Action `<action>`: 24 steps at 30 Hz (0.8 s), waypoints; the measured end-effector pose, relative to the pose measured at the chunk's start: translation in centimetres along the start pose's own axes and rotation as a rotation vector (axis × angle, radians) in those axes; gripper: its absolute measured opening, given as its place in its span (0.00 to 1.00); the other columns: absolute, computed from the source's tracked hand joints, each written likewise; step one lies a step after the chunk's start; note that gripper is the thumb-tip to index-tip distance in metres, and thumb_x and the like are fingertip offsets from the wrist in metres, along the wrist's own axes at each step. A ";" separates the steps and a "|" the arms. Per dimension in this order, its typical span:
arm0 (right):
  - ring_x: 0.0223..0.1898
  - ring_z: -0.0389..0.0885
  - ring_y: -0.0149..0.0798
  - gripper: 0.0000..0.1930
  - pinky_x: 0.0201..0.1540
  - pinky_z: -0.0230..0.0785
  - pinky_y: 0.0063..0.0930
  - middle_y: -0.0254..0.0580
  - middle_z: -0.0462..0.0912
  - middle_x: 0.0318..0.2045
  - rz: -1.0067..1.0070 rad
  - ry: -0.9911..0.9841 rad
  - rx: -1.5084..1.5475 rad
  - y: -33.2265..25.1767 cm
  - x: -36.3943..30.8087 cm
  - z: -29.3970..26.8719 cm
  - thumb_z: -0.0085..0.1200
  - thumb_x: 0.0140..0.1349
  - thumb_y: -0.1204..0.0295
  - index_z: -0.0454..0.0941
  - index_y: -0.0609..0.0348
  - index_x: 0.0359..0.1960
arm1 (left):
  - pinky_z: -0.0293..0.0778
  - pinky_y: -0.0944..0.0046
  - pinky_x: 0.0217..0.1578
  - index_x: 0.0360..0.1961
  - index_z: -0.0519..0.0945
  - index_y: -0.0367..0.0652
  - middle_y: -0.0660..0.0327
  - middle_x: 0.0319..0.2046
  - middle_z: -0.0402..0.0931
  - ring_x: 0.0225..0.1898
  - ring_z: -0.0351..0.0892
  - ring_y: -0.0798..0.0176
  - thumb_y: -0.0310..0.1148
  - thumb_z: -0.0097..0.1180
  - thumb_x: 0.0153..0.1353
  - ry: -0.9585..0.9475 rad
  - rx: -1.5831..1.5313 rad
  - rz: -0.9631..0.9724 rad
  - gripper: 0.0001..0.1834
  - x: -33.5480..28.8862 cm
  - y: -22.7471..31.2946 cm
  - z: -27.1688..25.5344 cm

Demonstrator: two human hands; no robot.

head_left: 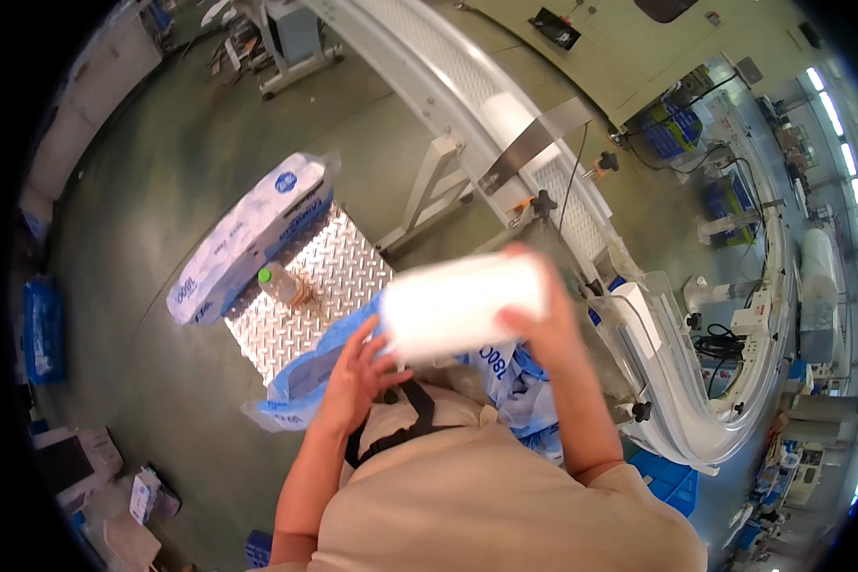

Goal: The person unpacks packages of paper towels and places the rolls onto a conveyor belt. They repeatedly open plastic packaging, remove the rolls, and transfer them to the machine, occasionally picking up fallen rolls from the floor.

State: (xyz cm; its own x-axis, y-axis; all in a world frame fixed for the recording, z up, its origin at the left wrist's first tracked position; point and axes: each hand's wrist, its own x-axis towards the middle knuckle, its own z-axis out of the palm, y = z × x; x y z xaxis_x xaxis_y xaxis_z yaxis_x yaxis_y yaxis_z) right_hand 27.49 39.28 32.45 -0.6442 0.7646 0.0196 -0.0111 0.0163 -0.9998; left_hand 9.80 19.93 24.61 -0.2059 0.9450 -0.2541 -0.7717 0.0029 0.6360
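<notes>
A plain white roll (462, 305), smeared by motion, lies crosswise in front of my body. My right hand (539, 310) grips its right end, thumb on the near side. Close to the roll's left end, my left hand (357, 372) has its fingers spread; whether the fingertips touch the roll I cannot tell. Below the roll, at my waist, a crumpled blue and white printed plastic bag (520, 386) shows on the right. More blue and white film (305, 381) hangs on the left behind my left hand.
A diamond-patterned metal platform (338, 257) stands ahead on the left. On it are a long filled plastic pack (248, 234) and a bottle with a green cap (281, 286). A curved conveyor (481, 91) runs along my right. A blue crate (665, 481) sits beneath it.
</notes>
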 end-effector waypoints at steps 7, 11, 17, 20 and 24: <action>0.47 0.72 0.45 0.32 0.37 0.75 0.37 0.46 0.70 0.49 0.070 1.170 -0.032 3.0 3.3 -15.8 0.65 0.49 0.56 0.66 0.58 0.51 | 0.67 0.58 0.50 0.48 0.74 0.33 0.46 0.44 0.76 0.50 0.73 0.48 0.39 0.47 0.60 0.423 1.240 -0.362 0.22 4.3 -11.4 -18.9; 0.51 0.70 0.46 0.34 0.50 0.67 0.41 0.47 0.69 0.51 0.381 1.052 0.018 5.8 5.4 -18.6 0.64 0.50 0.55 0.65 0.60 0.55 | 0.69 0.54 0.48 0.43 0.75 0.29 0.40 0.44 0.74 0.47 0.73 0.42 0.36 0.52 0.53 0.526 1.483 -0.439 0.21 5.8 -14.5 -22.0; 0.52 0.71 0.41 0.16 0.54 0.63 0.33 0.47 0.74 0.47 -0.260 0.372 -0.680 9.2 5.5 -2.3 0.53 0.60 0.71 0.70 0.63 0.49 | 0.71 0.52 0.46 0.58 0.61 0.35 0.44 0.45 0.74 0.45 0.75 0.44 0.36 0.56 0.50 0.450 1.591 -0.453 0.34 7.8 -12.4 -20.4; 0.47 0.74 0.38 0.17 0.51 0.65 0.30 0.43 0.76 0.45 0.133 -0.379 -0.319 15.9 2.9 6.2 0.52 0.57 0.75 0.71 0.58 0.50 | 0.72 0.52 0.45 0.60 0.56 0.40 0.45 0.45 0.74 0.46 0.75 0.45 0.38 0.58 0.49 0.323 1.698 -0.442 0.38 8.3 -11.8 -19.0; 0.50 0.70 0.49 0.19 0.54 0.63 0.37 0.50 0.73 0.47 -0.058 -0.595 -0.643 26.3 0.6 11.0 0.51 0.56 0.74 0.70 0.61 0.51 | 0.71 0.52 0.45 0.60 0.58 0.41 0.46 0.44 0.74 0.46 0.74 0.44 0.38 0.56 0.51 0.211 1.628 -0.350 0.36 8.7 -10.8 -19.9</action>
State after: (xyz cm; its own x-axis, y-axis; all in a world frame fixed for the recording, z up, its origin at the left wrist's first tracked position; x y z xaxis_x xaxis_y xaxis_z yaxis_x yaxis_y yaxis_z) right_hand 18.34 33.09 6.18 -0.9498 0.2916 -0.1137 0.2619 0.5418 -0.7987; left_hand 4.37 21.65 0.98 -0.3464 0.7689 -0.5374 0.5620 0.6288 0.5374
